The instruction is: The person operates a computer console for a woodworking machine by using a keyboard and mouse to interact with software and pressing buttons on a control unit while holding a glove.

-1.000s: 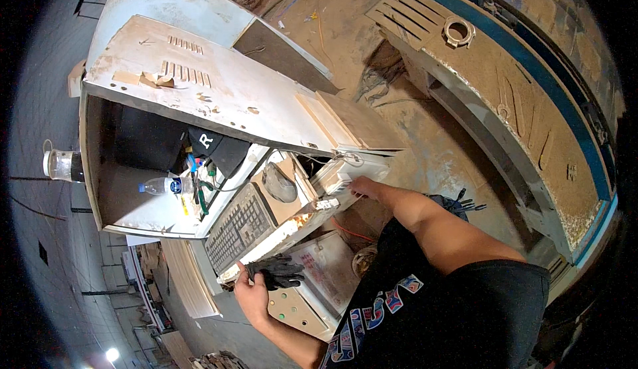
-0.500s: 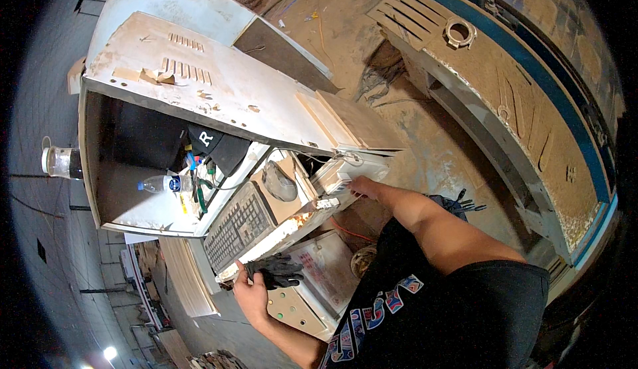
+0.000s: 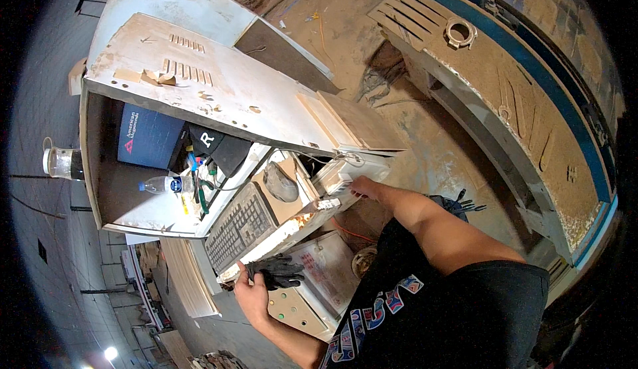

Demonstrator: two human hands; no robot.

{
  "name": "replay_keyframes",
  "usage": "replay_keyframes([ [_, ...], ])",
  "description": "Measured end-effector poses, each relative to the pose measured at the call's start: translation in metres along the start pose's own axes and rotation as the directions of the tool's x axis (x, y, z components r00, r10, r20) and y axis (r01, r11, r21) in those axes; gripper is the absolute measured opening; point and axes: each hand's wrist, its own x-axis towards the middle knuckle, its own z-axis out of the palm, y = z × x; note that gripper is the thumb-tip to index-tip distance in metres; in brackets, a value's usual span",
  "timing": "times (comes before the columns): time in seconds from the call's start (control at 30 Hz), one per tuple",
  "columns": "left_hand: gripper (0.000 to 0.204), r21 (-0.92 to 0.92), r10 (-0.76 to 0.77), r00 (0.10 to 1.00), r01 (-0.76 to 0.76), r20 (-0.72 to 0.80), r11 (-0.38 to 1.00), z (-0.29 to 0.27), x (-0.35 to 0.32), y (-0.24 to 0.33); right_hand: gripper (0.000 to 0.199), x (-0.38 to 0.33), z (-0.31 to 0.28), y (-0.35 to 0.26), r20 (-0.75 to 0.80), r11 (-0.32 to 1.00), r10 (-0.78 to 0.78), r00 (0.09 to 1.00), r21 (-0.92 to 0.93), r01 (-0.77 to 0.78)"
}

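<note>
My left hand (image 3: 252,298) is closed on a dark work glove (image 3: 278,272), which hangs over the front of the ledge. One finger of it points up at the near corner of a dusty black keyboard (image 3: 240,226). Farther right, my right hand (image 3: 364,187) reaches to the white metal panel (image 3: 351,171) at the ledge's right end; its fingers are curled, and what they grip is hidden. Beyond the keyboard, a screen (image 3: 149,135) inside the white cabinet glows blue. A dusty computer mouse (image 3: 279,183) lies on a brown board between the two hands.
Inside the cabinet (image 3: 219,106) are a plastic bottle (image 3: 159,184), hand tools and a black cloth. A bottle (image 3: 61,163) stands outside it at far left. A long dusty machine bed (image 3: 492,80) with a metal ring (image 3: 460,32) runs along the right. Cables lie on the floor.
The screen inside the cabinet has gone from dark to lit blue with a logo. Both hands stay about where they were.
</note>
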Motion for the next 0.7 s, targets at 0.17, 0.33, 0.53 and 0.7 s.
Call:
replay_keyframes([
  [0.17, 0.065, -0.014, -0.047, 0.999, 0.047, 0.002, 0.999, 0.001, 0.003, -0.029, 0.03, -0.006, 0.027, -0.01, 0.035, 0.997, 0.055, 0.998, -0.056, -0.053],
  [0.33, 0.066, -0.027, 0.014, 1.0, -0.014, 0.025, 1.0, 0.002, 0.005, -0.006, 0.031, 0.023, -0.001, 0.019, -0.019, 1.0, 0.01, 1.0, 0.015, -0.01],
  [0.53, 0.051, -0.023, 0.097, 0.992, -0.099, -0.084, 0.995, 0.011, 0.017, -0.043, 0.031, -0.003, 0.005, 0.001, 0.011, 0.999, -0.044, 0.999, 0.002, 0.044],
  [0.7, 0.067, -0.046, 0.04, 0.999, -0.04, 0.004, 0.998, 0.006, 0.012, -0.027, 0.034, -0.004, 0.001, 0.0, 0.015, 0.999, -0.045, 0.999, 0.008, 0.045],
])
